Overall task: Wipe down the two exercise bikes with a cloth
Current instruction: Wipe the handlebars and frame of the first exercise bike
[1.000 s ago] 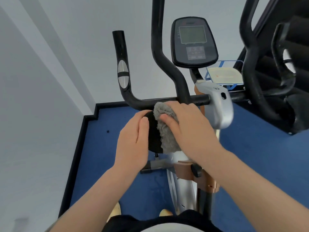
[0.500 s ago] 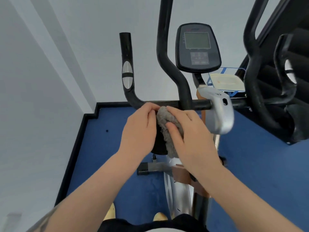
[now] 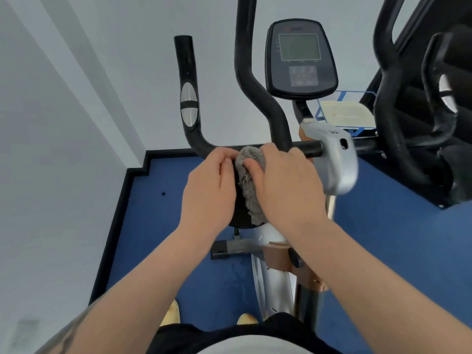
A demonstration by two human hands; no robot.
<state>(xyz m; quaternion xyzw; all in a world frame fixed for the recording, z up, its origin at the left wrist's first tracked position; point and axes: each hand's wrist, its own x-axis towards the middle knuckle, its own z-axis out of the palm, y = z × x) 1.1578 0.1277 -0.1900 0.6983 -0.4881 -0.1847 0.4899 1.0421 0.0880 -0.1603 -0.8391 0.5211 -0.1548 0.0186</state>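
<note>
The right hand (image 3: 288, 185) presses a grey fluffy cloth (image 3: 249, 180) against a dark rounded part (image 3: 238, 213) of the near exercise bike (image 3: 273, 272), just below the horizontal handlebar (image 3: 306, 148); its fingers (image 3: 251, 166) are curled over the cloth and grasp it. The left hand (image 3: 208, 190) lies directly beside the right, its fingers (image 3: 224, 155) bent at the cloth's upper left edge and touching the dark part; whether they pinch the cloth cannot be told. Above the fingers stands the console (image 3: 300, 58) with its grey screen. Left of the fingers rises an upright grip (image 3: 187, 93) with a silver sensor pad. Right of the fingers a silver housing (image 3: 334, 159) caps the handlebar. Further right stand the black bars of the second exercise bike (image 3: 398, 118). Below the hands lies the blue floor (image 3: 158, 226).
</note>
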